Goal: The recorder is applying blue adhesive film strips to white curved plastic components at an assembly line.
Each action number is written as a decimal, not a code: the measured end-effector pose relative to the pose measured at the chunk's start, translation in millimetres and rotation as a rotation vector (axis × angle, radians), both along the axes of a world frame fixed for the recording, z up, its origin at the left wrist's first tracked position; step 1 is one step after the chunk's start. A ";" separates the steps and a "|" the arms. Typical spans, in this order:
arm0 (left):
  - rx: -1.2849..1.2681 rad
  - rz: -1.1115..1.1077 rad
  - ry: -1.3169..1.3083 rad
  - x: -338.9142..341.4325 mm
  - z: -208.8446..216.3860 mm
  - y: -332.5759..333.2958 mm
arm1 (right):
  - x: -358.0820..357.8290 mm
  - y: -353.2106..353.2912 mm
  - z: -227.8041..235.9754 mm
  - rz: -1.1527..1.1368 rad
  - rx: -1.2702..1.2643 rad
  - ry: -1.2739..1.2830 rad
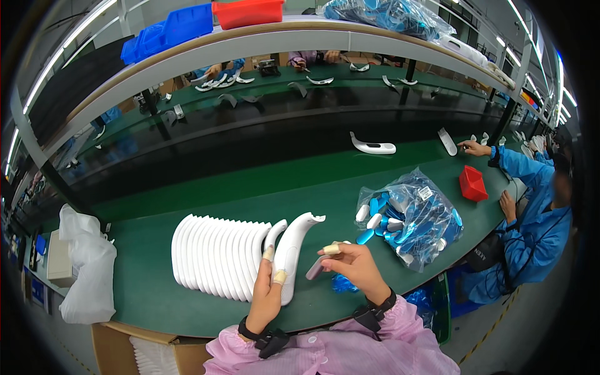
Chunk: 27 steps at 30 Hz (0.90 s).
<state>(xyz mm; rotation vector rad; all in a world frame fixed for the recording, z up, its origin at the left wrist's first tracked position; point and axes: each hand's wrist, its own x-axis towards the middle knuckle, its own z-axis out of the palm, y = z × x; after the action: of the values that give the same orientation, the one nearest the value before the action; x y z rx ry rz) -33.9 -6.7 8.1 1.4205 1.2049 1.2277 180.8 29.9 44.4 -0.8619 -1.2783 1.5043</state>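
My left hand [267, 299] is closed on a white curved plastic housing [290, 256] with a bent upper end, its thumb on the side of the part. Beige wraps cover some fingertips on both hands. Just to the right, my right hand [357, 269] pinches a small oval cover piece [317, 267], greyish-pink on the side that shows. A tight row of several matching white housings [219, 256] lies left of my left hand. Right of my right hand, an open clear plastic bag [431, 219] holds blue and white oval pieces, some spilling from its mouth.
Blue film scraps [344, 284] lie beside my right wrist. A red bin [473, 184] stands near a co-worker in a blue sleeve [522, 165], whose hand is by a white part [447, 142] on the black conveyor. Another housing [373, 146] rests there. An overhead shelf [312, 39] spans the back.
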 end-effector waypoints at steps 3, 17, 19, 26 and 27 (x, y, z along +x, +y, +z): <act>-0.161 -0.141 -0.339 0.4 11.9 -4.5 | -12.1 2.5 0.8 0.059 0.105 -0.087; -0.282 -0.278 -0.723 11.9 18.2 -12.6 | -20.2 -6.4 -10.3 -0.050 0.587 -0.463; -0.275 -0.250 -0.666 16.3 17.2 -14.2 | -17.8 -4.7 -17.3 -0.076 0.816 -0.592; -0.213 -0.296 -0.494 18.2 18.6 -14.1 | -23.7 -7.5 -15.8 -0.358 0.361 -0.355; -0.200 -0.319 -0.442 17.2 17.6 -13.4 | -15.0 -6.1 -30.0 -0.113 0.090 -0.213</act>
<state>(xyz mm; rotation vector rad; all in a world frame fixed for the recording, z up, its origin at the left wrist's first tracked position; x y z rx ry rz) -16.7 -20.1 25.7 1.0698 0.7410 1.0885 165.7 23.9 14.4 -1.0384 -1.4152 1.2833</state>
